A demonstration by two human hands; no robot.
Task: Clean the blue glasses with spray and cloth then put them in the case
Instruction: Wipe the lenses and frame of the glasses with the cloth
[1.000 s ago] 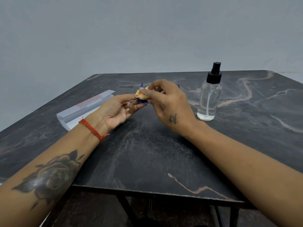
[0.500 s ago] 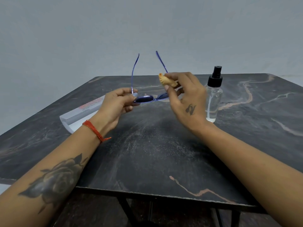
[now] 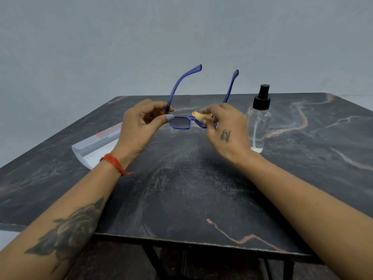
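fingers (image 3: pixel 168 117) of left hand (image 3: pixel 139 126) pinch blue glasses (image 3: pixel 180 123) at left hinge.

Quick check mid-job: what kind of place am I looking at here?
Probably a plain indoor room with a staged work table, not a shop or a kitchen. A dark marble-patterned tabletop on black metal legs stands before a bare grey wall, and it holds only a spray bottle and a white glasses case.

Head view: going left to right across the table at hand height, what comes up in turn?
Open white glasses case → left hand → blue glasses → rolled tan cloth in the right hand → clear spray bottle.
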